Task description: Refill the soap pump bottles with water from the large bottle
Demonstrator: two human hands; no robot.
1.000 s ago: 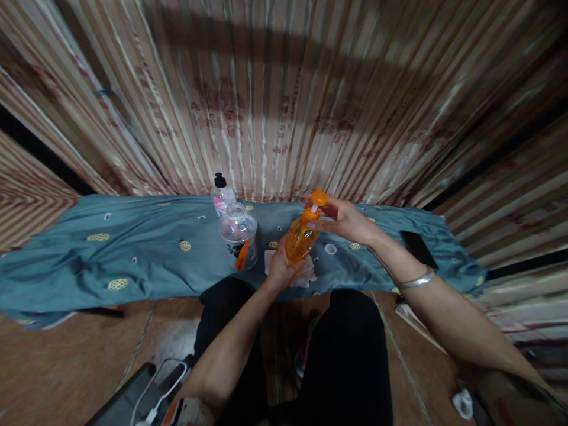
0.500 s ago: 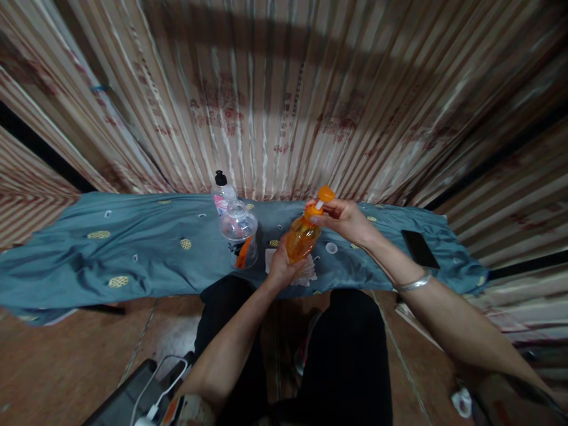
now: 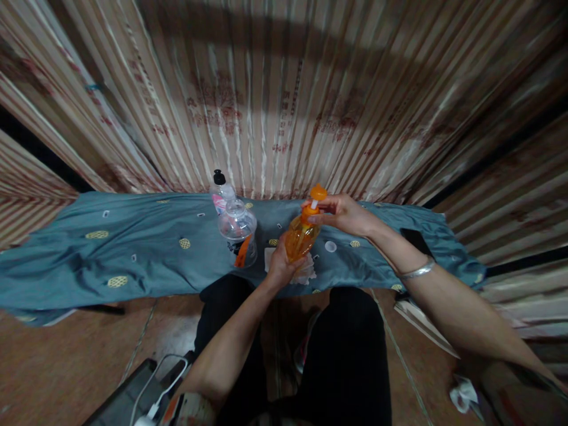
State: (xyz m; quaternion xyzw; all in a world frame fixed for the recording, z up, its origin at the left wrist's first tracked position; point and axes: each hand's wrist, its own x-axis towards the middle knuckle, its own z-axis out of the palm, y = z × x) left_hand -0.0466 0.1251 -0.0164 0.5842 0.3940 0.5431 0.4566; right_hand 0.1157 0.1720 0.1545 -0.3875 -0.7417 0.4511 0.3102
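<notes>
A clear pump bottle (image 3: 300,236) with orange liquid is held tilted above the covered table. My left hand (image 3: 283,265) wraps round its lower body. My right hand (image 3: 344,214) grips the orange pump head (image 3: 312,212) at the collar, with the nozzle rising above the fingers. Under the bottle lies a white tissue (image 3: 306,273), partly hidden by my left hand. To the left stands an open clear plastic jar (image 3: 238,236) with an orange and black label. Behind it is a clear bottle (image 3: 220,192) with a black cap. A small clear round cap (image 3: 331,247) lies right of the bottle.
A teal pineapple-print cloth (image 3: 151,242) covers the narrow table. A dark phone (image 3: 415,244) lies at the right, partly behind my right forearm. Pleated curtains (image 3: 275,106) hang close behind. A grey box with a white cable (image 3: 153,384) is on the lower left.
My right hand has turned slightly at the collar, and the orange nozzle now points a different way. The bottle stays in my left hand. The right forearm has shifted a little.
</notes>
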